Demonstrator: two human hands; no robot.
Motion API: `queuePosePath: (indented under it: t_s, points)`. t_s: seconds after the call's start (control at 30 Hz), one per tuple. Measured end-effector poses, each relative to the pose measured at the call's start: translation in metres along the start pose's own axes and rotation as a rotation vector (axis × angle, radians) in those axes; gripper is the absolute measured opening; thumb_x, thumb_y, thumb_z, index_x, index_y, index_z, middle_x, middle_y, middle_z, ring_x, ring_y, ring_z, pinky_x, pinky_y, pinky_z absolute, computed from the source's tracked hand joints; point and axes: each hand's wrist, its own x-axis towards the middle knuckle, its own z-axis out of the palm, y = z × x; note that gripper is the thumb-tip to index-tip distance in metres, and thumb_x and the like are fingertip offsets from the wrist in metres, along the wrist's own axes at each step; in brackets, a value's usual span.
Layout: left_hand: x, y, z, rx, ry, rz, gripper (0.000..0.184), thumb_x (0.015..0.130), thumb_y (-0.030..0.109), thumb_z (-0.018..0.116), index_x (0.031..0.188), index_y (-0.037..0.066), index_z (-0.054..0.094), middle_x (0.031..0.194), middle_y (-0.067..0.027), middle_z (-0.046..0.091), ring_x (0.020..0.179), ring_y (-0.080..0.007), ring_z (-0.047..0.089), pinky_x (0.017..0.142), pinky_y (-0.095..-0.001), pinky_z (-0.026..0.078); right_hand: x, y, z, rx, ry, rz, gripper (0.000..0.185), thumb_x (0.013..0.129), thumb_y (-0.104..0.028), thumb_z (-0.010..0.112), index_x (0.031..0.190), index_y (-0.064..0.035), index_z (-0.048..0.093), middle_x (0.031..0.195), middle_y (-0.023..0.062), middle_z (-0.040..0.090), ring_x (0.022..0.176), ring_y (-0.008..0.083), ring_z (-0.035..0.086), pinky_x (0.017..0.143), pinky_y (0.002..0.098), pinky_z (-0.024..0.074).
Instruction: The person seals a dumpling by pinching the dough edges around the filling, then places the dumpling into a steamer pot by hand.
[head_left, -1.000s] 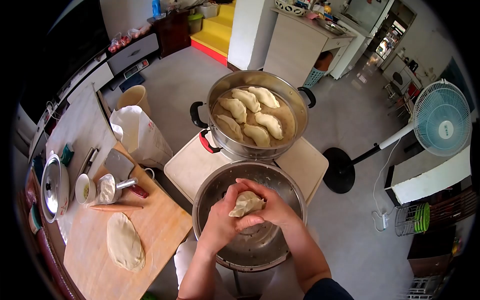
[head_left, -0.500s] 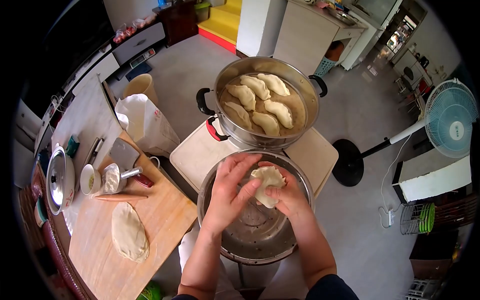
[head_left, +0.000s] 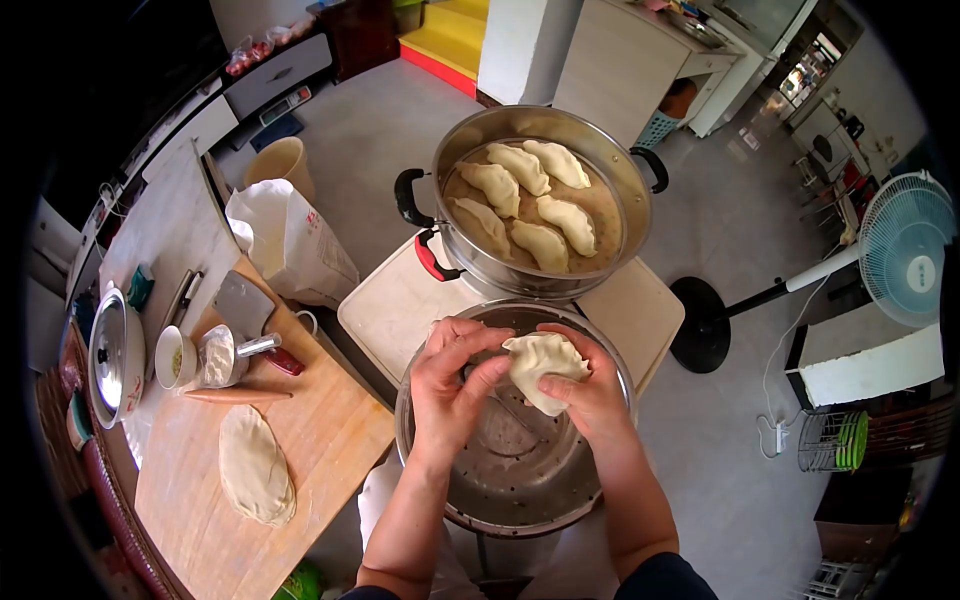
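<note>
A pleated, filled dumpling (head_left: 545, 370) is in my right hand (head_left: 596, 385), with the thumb across its front and the fingers behind it. My left hand (head_left: 452, 378) is beside it, fingers curved and apart, the fingertips close to the dumpling's left edge; whether they touch it is unclear. Both hands are over a large metal bowl (head_left: 520, 490) with dark bits on its inner wall. Beyond the bowl, a steamer pot (head_left: 447, 160) with black handles holds several finished dumplings (head_left: 568, 226). On the wooden board (head_left: 330, 425) at the left lies a flat oval of dough (head_left: 256, 465).
Near the board's far edge are a cleaver (head_left: 243, 304), a rolling pin (head_left: 238, 396), a cup of flour (head_left: 218, 358) and a small bowl (head_left: 175, 358). A lidded pot (head_left: 115, 358) stands farther left. A fan (head_left: 906, 250) stands at the right.
Both hands were cupped around the dumpling a second ago; the left has since come away to the side. The dumpling now sits more upright in the right hand. The view has shifted slightly.
</note>
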Motion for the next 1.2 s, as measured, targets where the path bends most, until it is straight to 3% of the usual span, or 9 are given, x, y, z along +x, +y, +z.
queuePosePath:
  t_s: [0.23,0.33,0.53,0.63,0.73,0.93,1.03,1.17,1.2]
  points:
    - [0.001,-0.001,0.000,0.001,0.027,-0.010,0.021,0.079,-0.001,0.077,0.100,0.002,0.075,0.093,-0.0063,0.068,0.087,-0.0202,0.063,0.079,-0.0312,0.050,0.000,0.005,-0.002,-0.071,0.012,0.023,0.066,0.074,-0.002,0.085,0.133,0.0038,0.056,0.118,0.0068,0.066,0.106,0.0137,0.062,0.092,0.0293,0.0511]
    - [0.001,-0.011,-0.004,0.132,0.020,0.108,0.020,0.077,-0.002,0.077,0.097,0.001,0.074,0.090,-0.0061,0.069,0.084,-0.0225,0.064,0.077,-0.0328,0.051,0.000,0.007,-0.002,-0.089,-0.002,0.029,0.067,0.073,-0.004,0.086,0.132,0.0038,0.057,0.117,0.0067,0.066,0.105,0.0136,0.063,0.092,0.0292,0.0510]
    - [0.007,0.008,-0.008,0.252,-0.038,0.109,0.024,0.082,0.012,0.079,0.103,0.003,0.074,0.090,-0.0062,0.068,0.084,-0.0227,0.063,0.077,-0.0329,0.050,0.001,0.005,0.002,-0.115,0.000,-0.018,0.066,0.073,-0.004,0.086,0.132,0.0033,0.057,0.116,0.0065,0.067,0.105,0.0138,0.063,0.092,0.0290,0.0510]
    - [0.007,0.005,-0.012,0.116,-0.034,0.013,0.029,0.085,0.018,0.077,0.110,0.004,0.074,0.092,-0.0057,0.066,0.085,-0.0198,0.062,0.078,-0.0311,0.049,0.001,0.003,0.000,-0.092,0.005,-0.006,0.065,0.073,-0.004,0.085,0.132,0.0033,0.057,0.116,0.0065,0.067,0.105,0.0140,0.063,0.092,0.0290,0.0511]
    - [0.007,-0.001,-0.013,-0.014,-0.042,-0.032,0.031,0.086,0.017,0.076,0.115,0.004,0.073,0.093,-0.0051,0.064,0.086,-0.0175,0.061,0.079,-0.0297,0.049,0.001,0.005,-0.002,-0.100,0.005,-0.002,0.065,0.074,-0.004,0.085,0.132,0.0033,0.057,0.117,0.0067,0.067,0.105,0.0142,0.063,0.091,0.0290,0.0513]
    - [0.001,-0.009,-0.011,0.001,-0.083,-0.034,0.023,0.085,0.007,0.076,0.106,-0.002,0.074,0.100,-0.0061,0.062,0.090,-0.0149,0.058,0.080,-0.0265,0.047,0.001,0.005,0.002,-0.225,-0.005,-0.044,0.065,0.074,-0.007,0.085,0.132,0.0028,0.058,0.115,0.0065,0.068,0.104,0.0129,0.063,0.091,0.0286,0.0507]
    - [0.001,-0.009,-0.013,0.149,-0.090,0.019,0.017,0.083,0.003,0.076,0.100,-0.001,0.074,0.100,-0.0069,0.062,0.089,-0.0156,0.058,0.078,-0.0270,0.047,0.001,0.007,0.001,-0.262,-0.013,-0.034,0.066,0.073,-0.008,0.086,0.132,0.0022,0.058,0.115,0.0062,0.069,0.104,0.0121,0.063,0.092,0.0283,0.0500]
    - [0.005,-0.009,-0.012,0.165,-0.136,0.095,0.034,0.088,0.023,0.075,0.113,0.001,0.070,0.110,-0.0099,0.063,0.091,-0.0179,0.059,0.081,-0.0300,0.048,0.001,0.009,0.000,-0.215,-0.010,-0.019,0.072,0.068,-0.002,0.088,0.132,0.0041,0.056,0.120,0.0089,0.066,0.108,0.0156,0.063,0.094,0.0299,0.0508]
    - [0.007,-0.002,-0.010,0.145,-0.136,0.105,0.040,0.088,0.028,0.075,0.118,0.002,0.068,0.114,-0.0104,0.064,0.093,-0.0191,0.059,0.082,-0.0312,0.049,0.001,0.011,0.000,-0.198,-0.002,-0.062,0.066,0.072,-0.005,0.086,0.131,0.0016,0.059,0.115,0.0066,0.069,0.106,0.0136,0.064,0.094,0.0290,0.0499]
